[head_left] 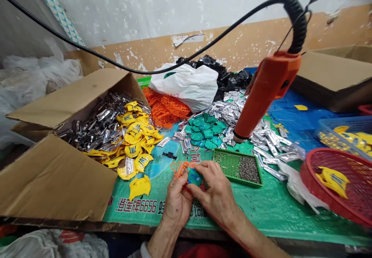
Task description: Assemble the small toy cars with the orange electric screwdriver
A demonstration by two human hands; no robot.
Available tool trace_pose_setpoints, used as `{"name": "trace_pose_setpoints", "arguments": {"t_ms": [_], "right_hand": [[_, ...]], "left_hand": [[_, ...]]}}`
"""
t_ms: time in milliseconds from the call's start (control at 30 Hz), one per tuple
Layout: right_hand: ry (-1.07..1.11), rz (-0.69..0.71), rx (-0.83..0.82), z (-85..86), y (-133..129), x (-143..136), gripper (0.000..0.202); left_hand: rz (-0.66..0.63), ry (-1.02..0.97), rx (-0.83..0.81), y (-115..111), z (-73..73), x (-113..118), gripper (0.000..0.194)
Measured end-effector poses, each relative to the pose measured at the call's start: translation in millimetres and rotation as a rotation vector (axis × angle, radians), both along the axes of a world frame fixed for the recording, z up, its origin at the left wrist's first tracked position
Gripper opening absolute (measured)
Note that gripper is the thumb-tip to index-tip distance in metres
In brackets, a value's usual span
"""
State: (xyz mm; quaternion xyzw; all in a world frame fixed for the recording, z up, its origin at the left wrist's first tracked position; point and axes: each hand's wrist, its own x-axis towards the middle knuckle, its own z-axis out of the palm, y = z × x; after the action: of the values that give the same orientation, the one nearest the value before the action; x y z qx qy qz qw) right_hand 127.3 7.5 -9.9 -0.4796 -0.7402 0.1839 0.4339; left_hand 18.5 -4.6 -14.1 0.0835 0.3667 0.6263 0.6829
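Carton (55, 182) lies left on the worktop (261, 211), basket (328, 206) right; between them, a tray (228, 165) holds small pieces (249, 168), apparently screws.

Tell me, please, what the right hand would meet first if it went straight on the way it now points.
The right hand would probably meet the left hand first, just past the teal piece it touches, though depth is unclear.

free front-right tabletop (270, 211), red basket (306, 174) beside, orange driver (264, 89) hanging ahead

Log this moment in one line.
left hand: holds orange piece | right hand: holds green piece | orange tool: hanging
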Motion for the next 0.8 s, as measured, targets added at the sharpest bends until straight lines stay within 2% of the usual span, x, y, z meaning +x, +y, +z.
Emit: {"name": "trace_pose_setpoints", "arguments": {"t_ms": [100, 300, 433, 500, 567, 633, 700, 767, 800], "right_hand": [[-0.023, 0.013, 0.010, -3.9, -3.8, -0.9, 0.030], [-0.065, 0.010, 0.020, -12.5, -6.6, 1.4, 0.023], [0.024, 0.040, -0.095, -10.0, -7.7, 0.2, 0.026], [0.070, 0.096, -0.142, -2.1, -9.4, 4.4, 0.033], [0.119, 0.082, -0.097, 10.5, -10.2, 18.2, 0.037], [0.186, -0.100, 0.053, 27.0, -6.2, 43.5, 0.038], [0.272, -0.389, 0.249, 46.1, 7.4, 76.5, 0.043], [0.401, -0.478, 0.380, 65.8, 32.3, 107.8, 0.060], [0.449, -0.436, 0.358, 75.1, 48.0, 119.6, 0.070]], "left_hand": [[-0.046, 0.003, 0.000, -1.6, 4.0, -0.1, 0.026], [-0.141, 0.136, 0.002, -0.4, 9.4, 1.6, 0.035], [-0.134, 0.273, 0.044, 0.2, 10.2, 2.5, 0.032], [-0.128, 0.346, 0.065, 0.5, 8.9, 0.2, 0.032], [-0.131, 0.384, 0.052, 1.1, 7.1, -3.7, 0.033], [-0.140, 0.399, -0.011, 2.1, 5.6, -7.5, 0.033], [-0.172, 0.396, -0.073, 2.9, 5.2, -9.2, 0.036], [-0.219, 0.378, -0.090, 3.2, 6.0, -7.8, 0.039], [-0.242, 0.367, -0.087, 3.1, 6.6, -6.0, 0.040]]}}
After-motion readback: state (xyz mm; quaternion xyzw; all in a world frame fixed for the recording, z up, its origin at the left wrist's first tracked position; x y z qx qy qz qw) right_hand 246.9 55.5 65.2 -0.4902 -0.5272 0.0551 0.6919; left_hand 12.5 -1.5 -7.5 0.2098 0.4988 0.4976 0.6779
